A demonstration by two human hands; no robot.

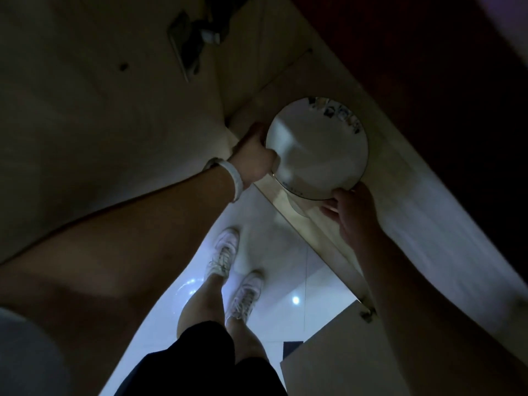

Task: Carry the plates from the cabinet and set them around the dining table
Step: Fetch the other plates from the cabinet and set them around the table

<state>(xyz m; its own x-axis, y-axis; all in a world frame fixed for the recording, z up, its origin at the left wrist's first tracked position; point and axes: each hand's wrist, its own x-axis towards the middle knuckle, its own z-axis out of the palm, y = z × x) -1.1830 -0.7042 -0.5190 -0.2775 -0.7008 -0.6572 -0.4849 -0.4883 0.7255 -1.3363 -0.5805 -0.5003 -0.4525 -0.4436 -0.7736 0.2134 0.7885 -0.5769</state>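
- Setting: a dim room. A glossy white tiled floor (285, 284) lies below, and your white sneakers (223, 252) stand just in front of a pale wooden cabinet shelf (400, 172).
- Far left: an open cabinet door (100, 110) is swung outward, with its hinge (188, 44) showing near the top.
- Left hand (254, 155), with a white wristband (235, 178) on the wrist: it grips the left rim of the plate with the thumb lying on the upper face. The fingers are hidden underneath.
- Plate (317, 150): round and white, with a thin dark edge line and a printed pattern on its far rim. It sits at the shelf's front lip, its near edge overhanging toward you. A pale curve below that edge may be a second plate; it cannot be confirmed.
- Right hand (351, 207): it holds the near-right rim with the fingers curled onto the edge. The palm is not visible.
- Governing relation: the plate lies between your hands, on roughly opposite rims. The left hand is deeper in the cabinet and the right is nearer your body. A round plate has no long axis, so the way out runs toward you across the lip.
- Lower right: a second door panel (314, 361) stands open close to your right forearm.
- Judgement: this is the lift-out step, early in the task. Keep the plate level, as the right-side door could crowd the withdrawal.
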